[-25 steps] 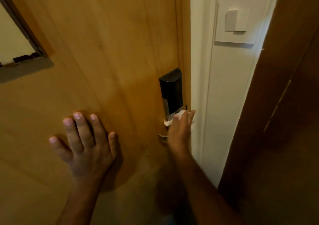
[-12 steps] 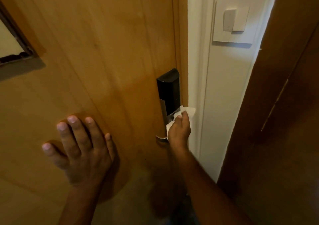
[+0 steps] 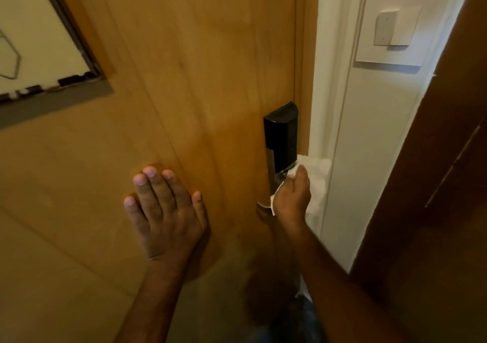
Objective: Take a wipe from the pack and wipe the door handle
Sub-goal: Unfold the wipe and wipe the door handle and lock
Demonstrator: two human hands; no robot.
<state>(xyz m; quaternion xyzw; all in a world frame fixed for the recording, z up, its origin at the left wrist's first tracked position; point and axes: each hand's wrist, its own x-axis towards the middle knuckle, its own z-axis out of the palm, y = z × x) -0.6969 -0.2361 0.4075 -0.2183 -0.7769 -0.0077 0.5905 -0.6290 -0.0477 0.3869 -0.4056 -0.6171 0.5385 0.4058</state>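
A black and silver electronic lock [image 3: 281,137] sits near the right edge of the wooden door [image 3: 184,79]. Its metal handle [image 3: 263,207] shows only as a short silver end below the lock. My right hand [image 3: 292,197] is closed around the handle with a white wipe [image 3: 317,176] bunched in it; the wipe sticks out to the right of my fingers. My left hand [image 3: 164,211] lies flat on the door, fingers spread, to the left of the lock. The wipe pack is not in view.
A white door frame and wall [image 3: 369,158] run down right of the lock, with a white light switch [image 3: 390,29] high up. A dark brown wooden panel [image 3: 442,184] fills the right side. A framed light pane [image 3: 39,34] is set in the door at upper left.
My right hand has closed tighter around the handle and more of the wipe now shows to its right. My left hand stays flat on the door. The view has shifted slightly.
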